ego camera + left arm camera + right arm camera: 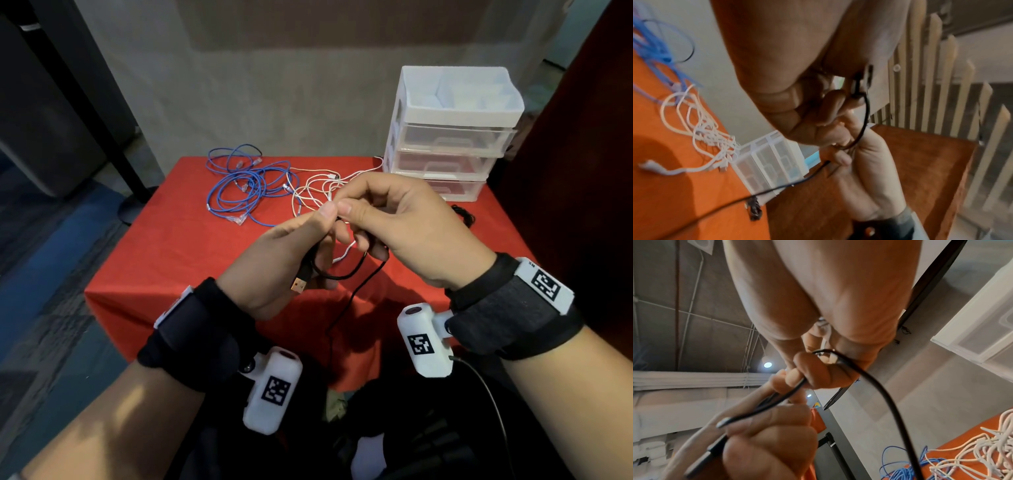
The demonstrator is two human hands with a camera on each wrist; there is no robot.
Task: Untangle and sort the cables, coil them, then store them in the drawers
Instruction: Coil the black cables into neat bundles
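Note:
Both hands are raised over the red table (191, 260) and work one black USB cable (346, 274). My left hand (322, 219) grips it near its USB plug (298, 285), which sticks out below the palm. My right hand (349, 212) meets the left thumb tip and curls its fingers (813, 369) round the black cable (879, 389), with a white connector (829, 359) caught against it. The cable's free length hangs off the table's front edge. A blue cable tangle (239, 181) and a white cable tangle (318, 192) lie behind the hands. A white drawer unit (448, 137) stands at the back right.
A small black cable bundle (464, 214) lies at the table's right edge beside the drawer unit. The drawers look closed; the unit's top tray is open. A dark stand (102, 113) rises left of the table. A dark red wall is close on the right.

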